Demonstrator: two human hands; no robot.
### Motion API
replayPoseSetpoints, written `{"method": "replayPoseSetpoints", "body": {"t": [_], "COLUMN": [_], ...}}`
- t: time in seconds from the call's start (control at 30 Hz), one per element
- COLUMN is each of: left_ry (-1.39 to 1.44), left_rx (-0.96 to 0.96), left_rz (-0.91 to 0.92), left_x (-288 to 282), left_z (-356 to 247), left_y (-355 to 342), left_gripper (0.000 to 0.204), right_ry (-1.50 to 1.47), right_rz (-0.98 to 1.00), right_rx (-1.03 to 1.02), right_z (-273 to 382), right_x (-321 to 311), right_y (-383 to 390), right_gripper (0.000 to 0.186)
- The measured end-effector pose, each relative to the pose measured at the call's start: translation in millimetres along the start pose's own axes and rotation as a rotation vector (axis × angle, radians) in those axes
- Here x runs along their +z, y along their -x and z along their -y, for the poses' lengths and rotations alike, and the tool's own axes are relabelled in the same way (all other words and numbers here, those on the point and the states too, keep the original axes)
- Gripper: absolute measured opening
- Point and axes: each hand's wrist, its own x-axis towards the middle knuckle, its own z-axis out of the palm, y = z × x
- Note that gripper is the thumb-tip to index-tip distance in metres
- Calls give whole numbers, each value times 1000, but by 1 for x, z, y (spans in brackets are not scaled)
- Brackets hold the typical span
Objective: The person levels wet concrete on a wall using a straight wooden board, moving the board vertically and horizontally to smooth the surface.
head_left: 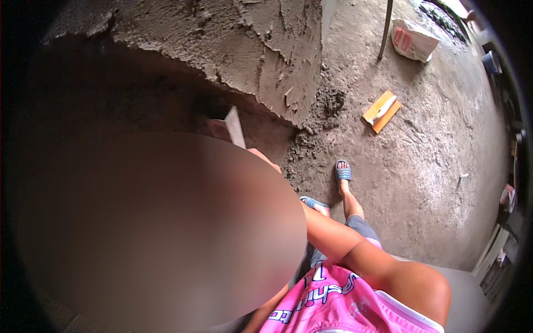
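Note:
My right arm reaches forward into a large blurred patch. At that patch's edge a few fingers of my right hand [263,158] show, curled at the lower end of a flat metal trowel [233,125], which is held beneath the rough, plastered concrete edge [250,61]. My left arm enters at the bottom and disappears into the blur, so my left hand is hidden. Wet mortar [327,108] lies crumbled along the floor beside the concrete.
An orange float [383,111] with a pale handle lies on the concrete floor [427,183]. A pole [386,28] stands near a white sack [413,39]. Boards [488,252] and buckets [491,62] line the right side. My sandalled feet [343,171] are beside the mortar.

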Motion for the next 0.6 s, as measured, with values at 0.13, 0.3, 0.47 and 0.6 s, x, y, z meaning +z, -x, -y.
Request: {"method": "replayPoseSetpoints", "body": {"t": [0.13,0.3,0.47,0.6], "left_ry": [268,192,231,203], "left_rx": [-142,0,-19,-58], "left_rz": [717,-19,-78,-62], "left_x": [-23,-18,-33,-54], "left_z": [10,20,27,39], "left_y": [-35,-53,-54,-37], "left_gripper": [43,42,34,43], "right_ry": [38,64,37,130], "right_rz": [13,2,64,141], "right_rx": [121,147,258,266], "right_z": [-45,-76,-76,-47], "right_x": [9,17,11,-13], "right_y": [9,20,29,41], "right_gripper": [29,23,28,33]}}
